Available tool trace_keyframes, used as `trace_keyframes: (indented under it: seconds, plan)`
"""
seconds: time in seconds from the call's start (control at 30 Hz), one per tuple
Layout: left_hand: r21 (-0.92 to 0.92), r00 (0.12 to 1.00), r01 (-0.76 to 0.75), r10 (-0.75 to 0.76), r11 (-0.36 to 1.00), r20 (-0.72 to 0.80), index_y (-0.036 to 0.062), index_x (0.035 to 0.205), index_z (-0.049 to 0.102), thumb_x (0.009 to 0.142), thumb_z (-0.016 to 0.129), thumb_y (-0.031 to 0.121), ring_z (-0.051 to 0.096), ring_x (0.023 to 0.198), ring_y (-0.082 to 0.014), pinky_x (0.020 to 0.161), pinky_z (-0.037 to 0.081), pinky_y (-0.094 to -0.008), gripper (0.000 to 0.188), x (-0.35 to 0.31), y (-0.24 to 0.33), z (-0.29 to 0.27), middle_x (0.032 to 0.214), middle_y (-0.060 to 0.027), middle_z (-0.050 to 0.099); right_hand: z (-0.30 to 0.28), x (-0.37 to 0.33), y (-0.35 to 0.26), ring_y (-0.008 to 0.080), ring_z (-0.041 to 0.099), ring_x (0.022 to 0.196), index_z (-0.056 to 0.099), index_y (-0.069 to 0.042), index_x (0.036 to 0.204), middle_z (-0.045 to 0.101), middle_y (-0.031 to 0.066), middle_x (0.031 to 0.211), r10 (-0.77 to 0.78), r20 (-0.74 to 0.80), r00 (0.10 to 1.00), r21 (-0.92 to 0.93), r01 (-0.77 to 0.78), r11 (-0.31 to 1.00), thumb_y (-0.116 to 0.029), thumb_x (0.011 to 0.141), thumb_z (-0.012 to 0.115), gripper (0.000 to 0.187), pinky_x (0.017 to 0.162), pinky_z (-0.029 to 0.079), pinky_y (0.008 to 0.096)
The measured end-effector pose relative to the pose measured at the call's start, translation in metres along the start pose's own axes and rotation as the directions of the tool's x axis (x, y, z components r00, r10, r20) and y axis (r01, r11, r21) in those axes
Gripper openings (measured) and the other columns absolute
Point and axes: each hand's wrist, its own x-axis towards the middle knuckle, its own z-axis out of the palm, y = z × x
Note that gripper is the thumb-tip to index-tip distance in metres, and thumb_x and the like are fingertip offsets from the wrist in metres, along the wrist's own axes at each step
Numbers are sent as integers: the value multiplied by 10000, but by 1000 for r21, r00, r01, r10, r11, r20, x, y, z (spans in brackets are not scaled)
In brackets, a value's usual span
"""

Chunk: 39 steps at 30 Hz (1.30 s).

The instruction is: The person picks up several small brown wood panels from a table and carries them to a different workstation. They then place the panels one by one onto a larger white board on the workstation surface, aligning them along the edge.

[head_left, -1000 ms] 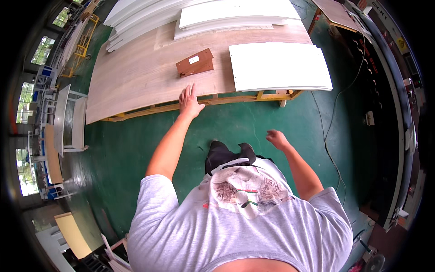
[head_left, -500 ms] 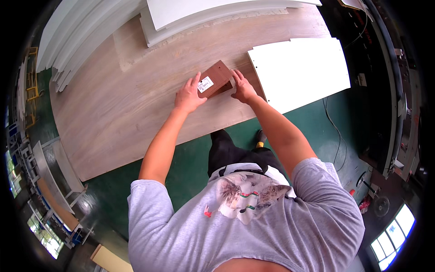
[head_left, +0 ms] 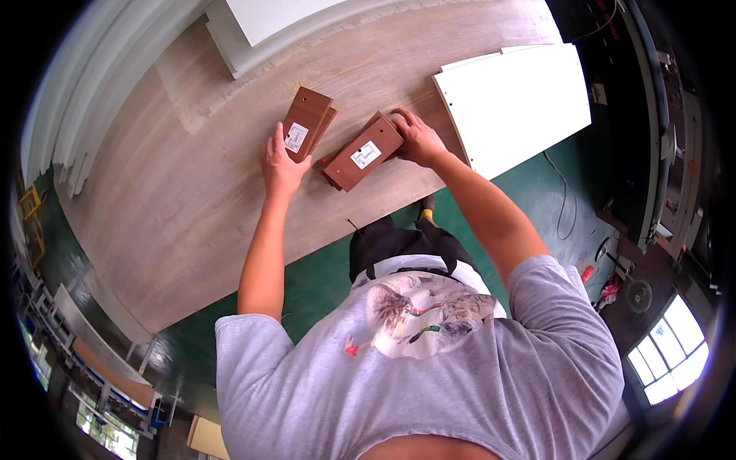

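Note:
Two small stacks of reddish-brown wooden boards lie apart on the table, each with a white label on its top board. My left hand (head_left: 284,167) is closed around the near end of the left brown board stack (head_left: 308,111), thumb on one side and fingers on the other. At the right, my right hand (head_left: 422,139) grips the far right end of the other brown board stack (head_left: 354,170), its fingers curled over the corner. In both stacks the boards sit slightly out of line, and lower boards show at the edges.
The wood-topped table (head_left: 192,207) stretches left. White panels (head_left: 521,103) lie stacked at its right edge. More white panels (head_left: 284,19) lie at the far side, with long curved-looking white boards (head_left: 107,84) at the far left. A cable (head_left: 566,192) trails across the green floor.
The brown boards, together between my hands before, now lie as two separate stacks. My left hand has moved left with one, and the right stack sits nearer me. The view has shifted a little.

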Motion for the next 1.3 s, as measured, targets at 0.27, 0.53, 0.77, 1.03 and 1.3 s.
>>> trace_keyframes:
  seconds: [0.27, 0.53, 0.77, 1.03, 1.3]
  plan:
    - [-63, 979, 96, -83, 993, 187, 84, 1556, 289, 679, 882, 267, 467, 1303, -389, 1109, 389, -472, 1074, 24, -10, 11, 1394, -222, 506, -38, -15, -1, 327, 549, 1182, 588, -62, 1240, 585, 128, 1202, 2, 353, 936, -19, 5, 1000, -292, 642, 857, 696, 964, 501, 436]
    - [-173, 943, 172, -111, 970, 314, 59, 1553, 305, 701, 882, 283, 512, 1327, -341, 1106, 417, -429, 1053, 44, -31, 1, 1443, -233, 519, -64, -84, 16, 322, 550, 1152, 560, -33, 1239, 563, 134, 1194, 50, 328, 943, -235, 30, 972, -197, 601, 825, 711, 979, 474, 408]
    - [-119, 969, 68, -94, 991, -230, -22, 1434, 411, 770, 844, 453, 559, 1231, -350, 1060, 433, -429, 924, 17, -7, 6, 1351, -225, 570, -65, -182, 13, 327, 640, 994, 555, 34, 1189, 633, 174, 1059, 340, 492, 801, 210, -489, 847, -401, 670, 818, 726, 865, 523, 397]
    - [-695, 965, 122, 78, 709, 249, -33, 1261, 463, 979, 660, 213, 600, 1082, -183, 957, 476, -343, 424, -57, 172, 28, 1196, -130, 618, -28, -324, -23, 218, 615, 1037, 525, -7, 1240, 619, 125, 1129, 260, 273, 926, 942, -202, -267, -533, 889, 672, 650, 941, 480, 363]
    - [-714, 418, 632, 645, 300, 640, 77, 1317, 413, 1009, 534, 531, 570, 1187, -196, 1031, 482, -371, 562, -239, 409, 119, 1252, -100, 566, -14, -458, -99, 391, 623, 1161, 351, 36, 1397, 583, 269, 1285, 875, -339, 346, 890, -183, 418, -441, 770, 832, 924, 983, 497, 429]
